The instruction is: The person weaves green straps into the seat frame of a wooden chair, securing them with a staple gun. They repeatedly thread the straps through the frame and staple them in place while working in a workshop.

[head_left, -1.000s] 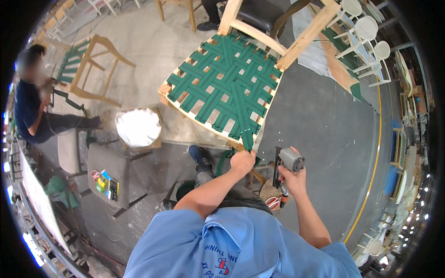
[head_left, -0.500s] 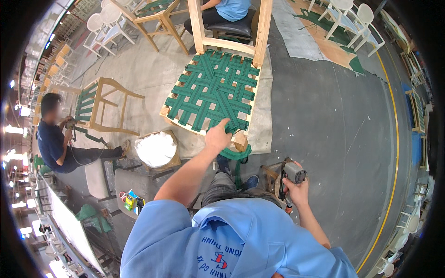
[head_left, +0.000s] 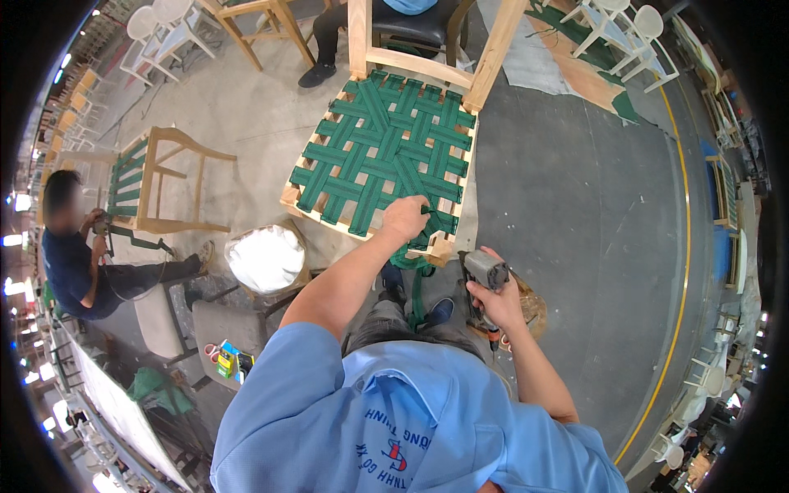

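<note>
In front of me stands a light wooden chair frame (head_left: pixel 421 66), its seat woven with green webbing (head_left: pixel 382 168). A diagonal strap crosses the weave toward the near right corner. My left hand (head_left: pixel 404 218) rests there, its fingers curled closed on the green webbing strap; the fingertips are partly hidden. A loose length of webbing (head_left: pixel 417 289) hangs below that corner toward my feet. On the right, my right hand (head_left: pixel 501 306) grips a grey and black staple gun (head_left: pixel 486 269), held beside the near right corner and apart from the seat.
A round container with a shiny white top (head_left: pixel 265 260) stands to the left. Scissors (head_left: pixel 215 352) and small boxes (head_left: pixel 226 360) lie on a grey padded seat (head_left: pixel 226 329). A co-worker (head_left: pixel 74 255) handles another chair (head_left: pixel 168 181) at far left. Another person (head_left: pixel 329 45) sits behind the frame.
My left hand has gone from a pointing finger to curled fingers, shifting slightly up and right. My right hand has raised the staple gun up and left, nearer the seat corner.
</note>
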The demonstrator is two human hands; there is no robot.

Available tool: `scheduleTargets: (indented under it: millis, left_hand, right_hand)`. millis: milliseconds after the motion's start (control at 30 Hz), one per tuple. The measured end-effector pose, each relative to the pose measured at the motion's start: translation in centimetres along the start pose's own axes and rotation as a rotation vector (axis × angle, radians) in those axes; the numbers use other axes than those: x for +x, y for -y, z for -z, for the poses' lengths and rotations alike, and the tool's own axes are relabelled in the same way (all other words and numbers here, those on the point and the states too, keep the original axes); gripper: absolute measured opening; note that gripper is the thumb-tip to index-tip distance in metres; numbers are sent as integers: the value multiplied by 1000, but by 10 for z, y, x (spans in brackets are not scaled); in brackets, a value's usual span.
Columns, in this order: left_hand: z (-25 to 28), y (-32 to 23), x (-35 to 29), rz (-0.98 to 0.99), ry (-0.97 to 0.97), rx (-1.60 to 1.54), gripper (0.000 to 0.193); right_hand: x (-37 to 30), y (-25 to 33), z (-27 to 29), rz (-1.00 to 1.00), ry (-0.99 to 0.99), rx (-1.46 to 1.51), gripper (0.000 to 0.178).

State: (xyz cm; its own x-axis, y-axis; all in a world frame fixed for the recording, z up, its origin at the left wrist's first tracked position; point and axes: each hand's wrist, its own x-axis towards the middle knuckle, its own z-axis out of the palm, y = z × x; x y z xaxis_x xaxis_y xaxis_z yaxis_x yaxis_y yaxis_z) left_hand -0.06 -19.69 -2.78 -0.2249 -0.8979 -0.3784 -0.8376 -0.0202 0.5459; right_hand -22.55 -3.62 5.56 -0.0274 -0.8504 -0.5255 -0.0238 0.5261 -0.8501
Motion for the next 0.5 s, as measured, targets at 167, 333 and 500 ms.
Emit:
scheduleTargets:
  millis: [167,333,500]
  left_hand:
    - [-3,9,3,-41,-5,-2,32]
    - [-2,12,9,-61,23,-29,33]
    - [-1,19,11,-69,0,-47,32]
  right_hand:
    - [37,12,-26,7,29,-129,73]
    - [64,21,-38,26,67,-252,70]
    - [77,29,-48,-6,104,-262,68]
